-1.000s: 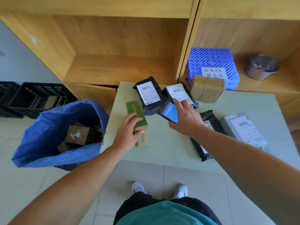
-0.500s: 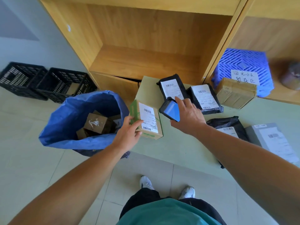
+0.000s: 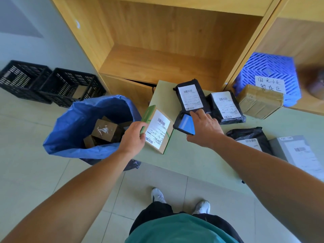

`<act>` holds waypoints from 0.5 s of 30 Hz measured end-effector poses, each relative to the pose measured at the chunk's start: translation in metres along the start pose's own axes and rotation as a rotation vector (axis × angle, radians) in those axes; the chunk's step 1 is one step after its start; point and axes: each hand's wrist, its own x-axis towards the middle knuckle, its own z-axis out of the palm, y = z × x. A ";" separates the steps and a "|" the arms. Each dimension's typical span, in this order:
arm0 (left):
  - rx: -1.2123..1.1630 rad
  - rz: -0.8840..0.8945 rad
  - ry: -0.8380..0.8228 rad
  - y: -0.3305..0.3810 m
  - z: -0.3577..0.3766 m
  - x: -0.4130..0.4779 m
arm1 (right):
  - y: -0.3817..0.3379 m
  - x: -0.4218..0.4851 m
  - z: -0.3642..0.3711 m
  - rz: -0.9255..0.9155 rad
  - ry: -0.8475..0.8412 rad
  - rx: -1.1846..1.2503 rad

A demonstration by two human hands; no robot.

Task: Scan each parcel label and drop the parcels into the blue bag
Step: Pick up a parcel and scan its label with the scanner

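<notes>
My left hand (image 3: 133, 139) grips a brown and green cardboard box (image 3: 158, 130) by its left edge, tilted so its white barcode label faces up, at the table's left corner. Just right of the box, my right hand (image 3: 204, 129) holds a black handheld scanner (image 3: 185, 124) with a lit blue screen, close to the label. The open blue bag (image 3: 78, 123) stands on the floor left of the table with brown boxes inside. Two black labelled parcels (image 3: 191, 97) (image 3: 225, 106), a brown taped box (image 3: 259, 101), another black parcel (image 3: 249, 137) and a grey parcel (image 3: 298, 151) lie on the table.
The pale green table (image 3: 201, 165) abuts a wooden shelf unit (image 3: 157, 58). A blue plastic crate (image 3: 270, 72) with a handwritten sign sits on the right shelf. Two black crates (image 3: 49, 83) stand on the tiled floor at the left. My feet (image 3: 180, 201) are below the table edge.
My left hand turned the green box from its side to label-up and moved it toward the table's left corner beside the bag. The scanner stayed close beside it.
</notes>
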 end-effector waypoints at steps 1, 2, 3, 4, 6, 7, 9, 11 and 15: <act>0.007 -0.003 -0.006 0.001 -0.003 0.003 | 0.000 0.000 0.000 -0.005 -0.019 -0.011; 0.017 -0.004 -0.009 0.002 -0.005 0.006 | 0.000 0.000 0.000 -0.008 -0.034 -0.019; 0.023 -0.006 -0.009 0.003 -0.007 0.008 | -0.001 -0.001 0.000 -0.011 -0.041 -0.028; 0.023 -0.010 -0.008 0.003 -0.009 0.010 | -0.001 -0.002 0.001 -0.014 -0.046 -0.039; 0.024 -0.027 -0.006 0.006 -0.012 0.014 | -0.001 -0.003 0.001 -0.017 -0.060 -0.059; 0.034 -0.036 -0.007 0.008 -0.013 0.015 | 0.000 -0.003 0.001 -0.013 -0.066 -0.063; 0.066 -0.049 -0.013 0.010 -0.015 0.019 | 0.001 -0.003 0.000 -0.004 -0.074 -0.071; 0.084 -0.055 -0.019 0.010 -0.017 0.022 | 0.004 -0.004 -0.001 -0.006 -0.080 -0.096; 0.075 -0.094 -0.045 0.010 -0.022 0.026 | 0.007 -0.003 -0.003 -0.006 -0.095 -0.141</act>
